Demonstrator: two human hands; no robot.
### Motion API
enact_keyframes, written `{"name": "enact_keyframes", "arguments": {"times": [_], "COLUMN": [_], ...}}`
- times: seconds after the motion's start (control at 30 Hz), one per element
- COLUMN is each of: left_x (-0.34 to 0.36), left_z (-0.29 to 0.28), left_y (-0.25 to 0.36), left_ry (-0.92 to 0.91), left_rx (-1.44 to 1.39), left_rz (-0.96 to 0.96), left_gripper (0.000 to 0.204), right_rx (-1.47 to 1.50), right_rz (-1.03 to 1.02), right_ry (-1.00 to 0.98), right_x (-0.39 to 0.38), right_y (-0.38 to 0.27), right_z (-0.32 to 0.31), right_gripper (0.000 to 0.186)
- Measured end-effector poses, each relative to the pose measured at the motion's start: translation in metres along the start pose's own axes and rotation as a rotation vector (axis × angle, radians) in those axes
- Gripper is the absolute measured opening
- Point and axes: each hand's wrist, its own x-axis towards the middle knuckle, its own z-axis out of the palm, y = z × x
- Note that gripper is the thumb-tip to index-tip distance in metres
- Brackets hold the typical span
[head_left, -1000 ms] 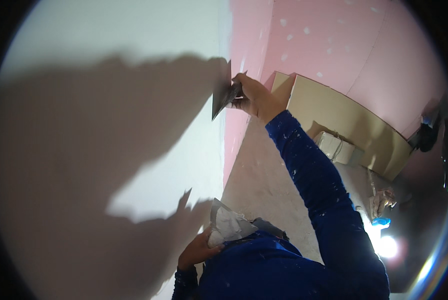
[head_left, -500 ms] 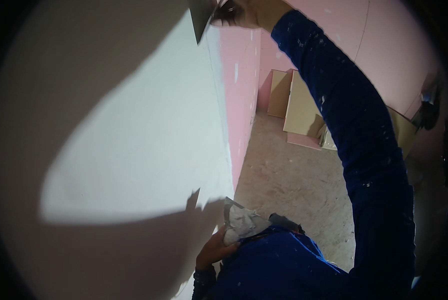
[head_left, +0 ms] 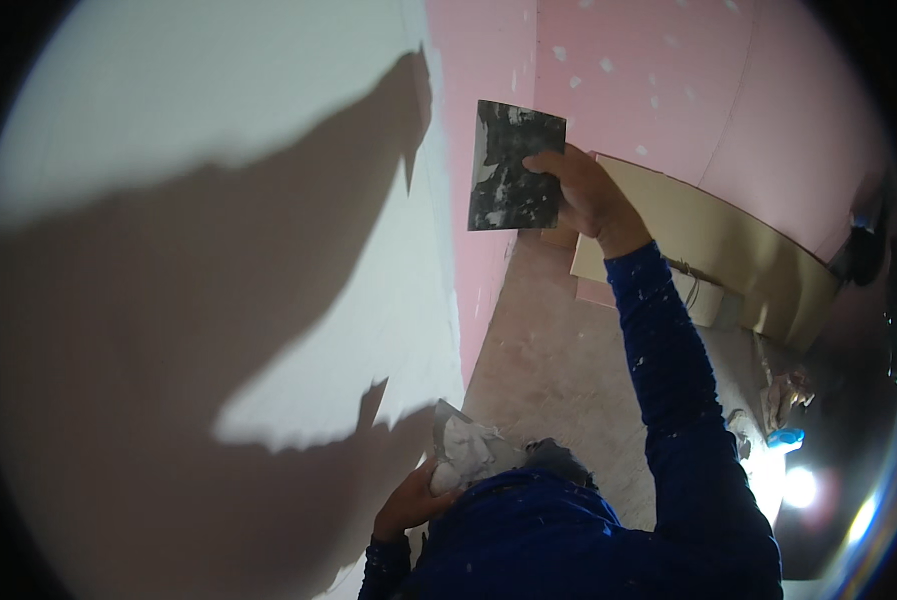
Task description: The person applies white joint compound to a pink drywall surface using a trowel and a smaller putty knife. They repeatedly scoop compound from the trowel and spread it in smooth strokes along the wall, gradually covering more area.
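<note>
My right hand (head_left: 591, 195) is raised, gripping a wide putty knife (head_left: 509, 195) by its right edge. The thumb lies across the dark, rectangular blade, which is smeared with white filler; any handle is hidden behind it. It hangs in the air just right of the white-coated wall (head_left: 329, 385). Low down, close to my body, my left hand (head_left: 414, 503) is closed round a greyish metal plate heaped with white filler (head_left: 469, 447). My fingers partly cover that plate, so its full shape does not show.
Pink boards (head_left: 659, 75) with white filler spots form the adjoining wall. Beige board pieces (head_left: 704, 208) lean at its foot above the dusty floor (head_left: 559, 350). A bright lamp (head_left: 800, 487) glows at lower right, beside a blue item (head_left: 786, 439). Shadows of my arm fall across the white wall.
My right hand has come down and away from the upper wall with the putty knife, whose flat blade now faces me. My left hand has shifted slightly left with the filler.
</note>
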Motion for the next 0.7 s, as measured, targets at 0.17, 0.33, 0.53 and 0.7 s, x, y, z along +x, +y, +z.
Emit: {"name": "enact_keyframes", "arguments": {"times": [0.17, 0.33, 0.53, 0.7], "left_x": [0.001, 0.008, 0.029, 0.036], "left_z": [0.000, -0.008, -0.012, -0.016], "left_y": [0.006, 0.018, 0.028, 0.025], "left_ry": [-0.020, -0.094, -0.217, -0.207], "left_rx": [-0.022, -0.076, -0.037, 0.048], "left_rz": [0.064, -0.037, 0.036, 0.091], "left_gripper": [0.060, 0.060, 0.068, 0.069], "right_rx": [-0.690, -1.457, -1.635, -1.583], "right_rz": [-0.091, -0.547, -0.458, -0.439], "right_ry": [-0.046, -0.771, -0.983, -1.052], "right_x": [-0.080, -0.156, -0.200, -0.209], "right_y": [0.004, 0.009, 0.013, 0.032], "right_z": [0.001, 0.024, 0.025, 0.025], "right_gripper": [0.029, 0.049, 0.033, 0.031]}}
